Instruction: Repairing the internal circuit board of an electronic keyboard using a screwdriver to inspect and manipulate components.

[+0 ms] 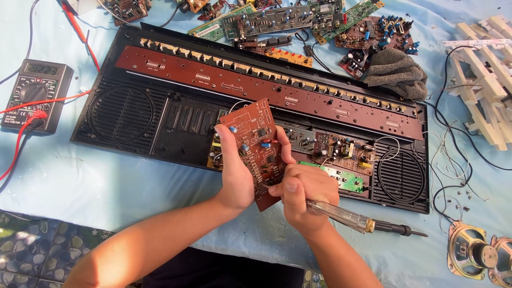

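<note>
My left hand (234, 173) grips a reddish-brown circuit board (256, 138) by its left edge and holds it tilted above an opened black keyboard case (133, 114). Small blue and black parts stud the board. My right hand (304, 194) is closed around a screwdriver with a clear handle (346, 216); its tip end is hidden under my fingers at the board's lower right edge. The handle points right, toward the table's front.
A multimeter (34, 93) with red leads lies at the left. Loose circuit boards (288, 18) line the back. A grey cloth (397, 72) and white key strips (488, 69) sit at the right, speakers (472, 256) at the front right. Wires trail near the case.
</note>
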